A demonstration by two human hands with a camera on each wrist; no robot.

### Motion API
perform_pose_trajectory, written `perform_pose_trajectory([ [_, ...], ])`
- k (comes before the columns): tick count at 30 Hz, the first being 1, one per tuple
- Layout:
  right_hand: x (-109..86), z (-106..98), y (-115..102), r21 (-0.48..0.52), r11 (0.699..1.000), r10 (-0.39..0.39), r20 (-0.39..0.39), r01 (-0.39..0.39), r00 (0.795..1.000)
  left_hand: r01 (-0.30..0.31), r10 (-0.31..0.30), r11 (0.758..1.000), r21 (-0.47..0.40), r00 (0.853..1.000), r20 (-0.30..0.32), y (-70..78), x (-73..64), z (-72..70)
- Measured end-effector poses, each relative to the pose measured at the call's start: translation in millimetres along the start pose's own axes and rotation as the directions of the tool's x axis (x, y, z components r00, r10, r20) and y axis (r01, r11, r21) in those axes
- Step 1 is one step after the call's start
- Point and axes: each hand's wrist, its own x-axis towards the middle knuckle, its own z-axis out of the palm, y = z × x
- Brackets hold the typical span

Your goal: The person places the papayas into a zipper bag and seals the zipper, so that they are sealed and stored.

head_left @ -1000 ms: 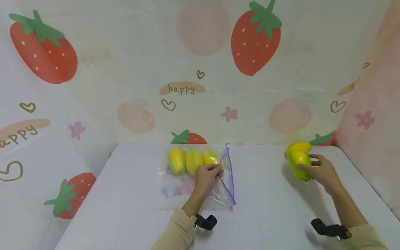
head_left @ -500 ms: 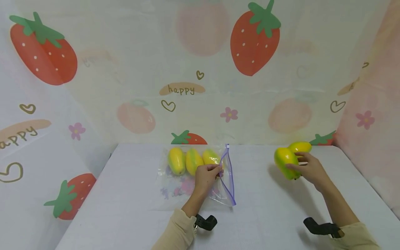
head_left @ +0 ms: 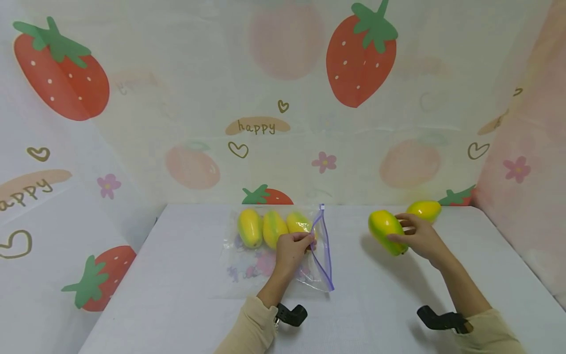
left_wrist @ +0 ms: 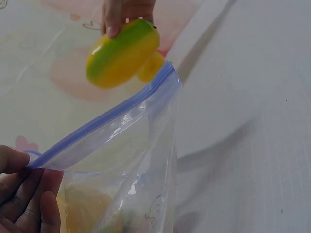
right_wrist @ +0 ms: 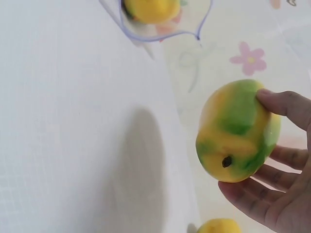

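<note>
My left hand [head_left: 293, 251] pinches the purple zip edge of a clear plastic zip bag [head_left: 247, 275]. The bag lies on the table with its mouth to the right, and in the left wrist view the purple rim [left_wrist: 109, 114] gapes. Three yellow-green mangoes [head_left: 250, 228] lie in a row inside it. Off to the right, my right hand [head_left: 422, 238] grips another mango [head_left: 386, 232] above the table. The right wrist view shows thumb and fingers around that mango [right_wrist: 238, 131], its dark stem spot facing the camera.
One more mango [head_left: 425, 211] lies at the back right of the white table [head_left: 177, 305], behind the right hand. A strawberry-printed backdrop [head_left: 283, 98] stands along the table's back edge. A black wrist camera [head_left: 292, 314] sits on each wrist.
My right hand has carried its mango leftward, away from the mango at the back right and nearer the bag. The left hand and bag have stayed in place.
</note>
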Motion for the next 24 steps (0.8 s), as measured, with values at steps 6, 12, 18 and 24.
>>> perform_pose_trajectory([
  [6,5.7,11.0,-6.1,0.004,1.000,-0.020,0.023,0.020,1.000,0.012,-0.012,1.000,0.004,1.000,-0.001,2.0,-0.7,-0.8],
  [12,9.8,20.9,-13.4,0.002,1.000,-0.027,0.065,0.027,0.998,-0.003,0.003,1.000,0.003,1.000,0.001,1.8,-0.1,-0.8],
  [18,14.5,29.5,-19.2,0.000,0.999,-0.045,0.109,0.045,0.993,0.002,-0.002,1.000,0.005,1.000,-0.001,2.3,0.4,-0.8],
  [24,19.1,39.2,-23.6,-0.001,0.998,-0.068,0.165,0.069,0.984,0.002,-0.002,1.000,0.006,1.000,-0.009,2.4,1.3,-0.5],
])
